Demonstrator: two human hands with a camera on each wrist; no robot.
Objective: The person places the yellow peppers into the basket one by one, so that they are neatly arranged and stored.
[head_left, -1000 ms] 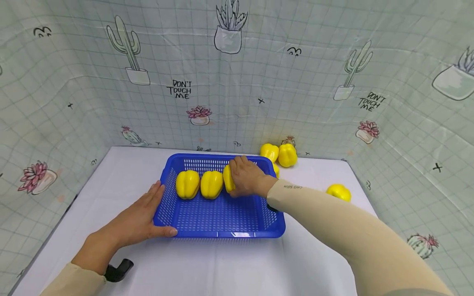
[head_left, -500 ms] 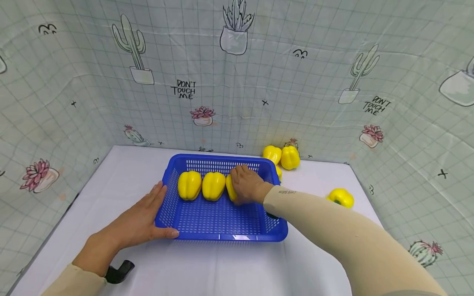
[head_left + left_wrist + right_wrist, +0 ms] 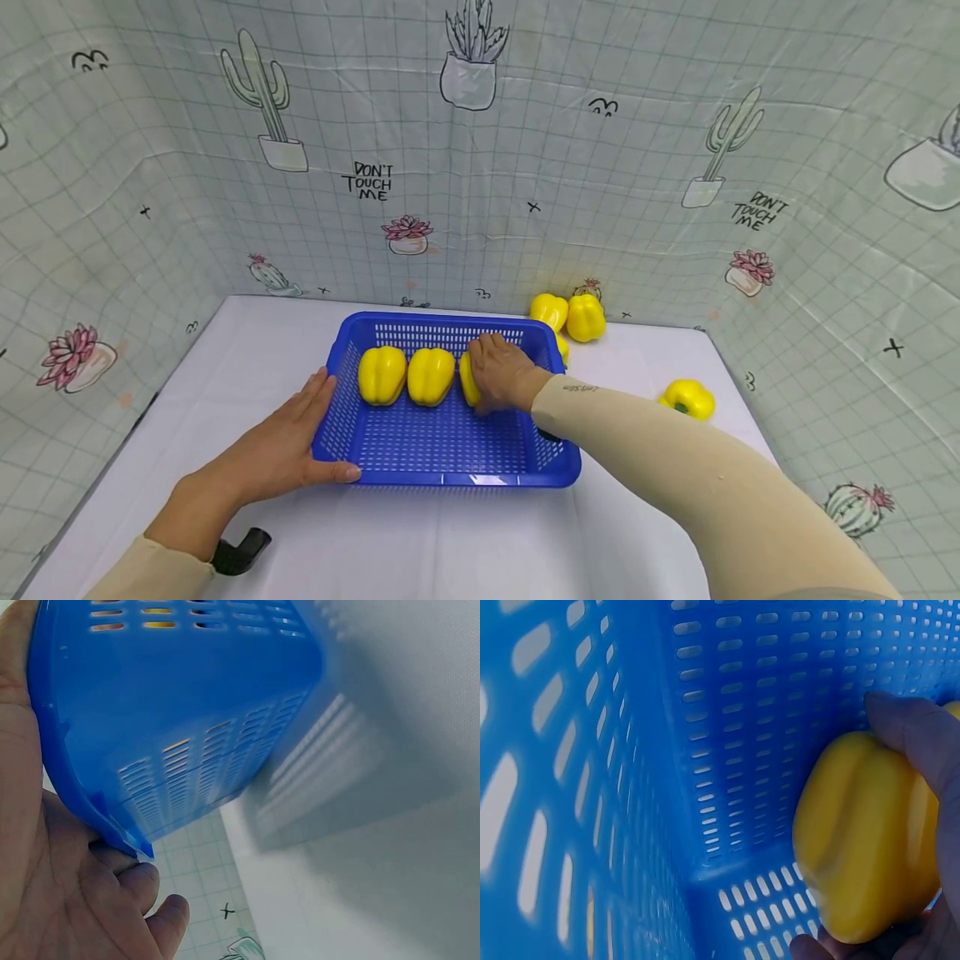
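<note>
A blue perforated plastic basket [image 3: 442, 479] stands on the white table. At its left front corner my left hand [image 3: 281, 442] rests against the rim, fingers straight along the side and thumb on the front edge. Inside, my right hand [image 3: 504, 373] grips a yellow bell pepper [image 3: 470, 379], largely covered by the hand in the head view. The right wrist view shows this bell pepper [image 3: 859, 840] low in the basket, between thumb and fingers. To its left, a yellow bell pepper [image 3: 431, 377] and another yellow bell pepper [image 3: 382, 376] stand side by side in a row.
Behind the basket's right back corner sit a yellow bell pepper [image 3: 549, 312], another bell pepper [image 3: 586, 317] and a partly hidden bell pepper [image 3: 562, 350]. One more bell pepper [image 3: 687, 400] lies at the right. A patterned cloth [image 3: 480, 208] surrounds the table.
My right hand has moved slightly down and toward me with the bell pepper, which now sits lower in the basket beside the other two. The left hand stays on the rim.
</note>
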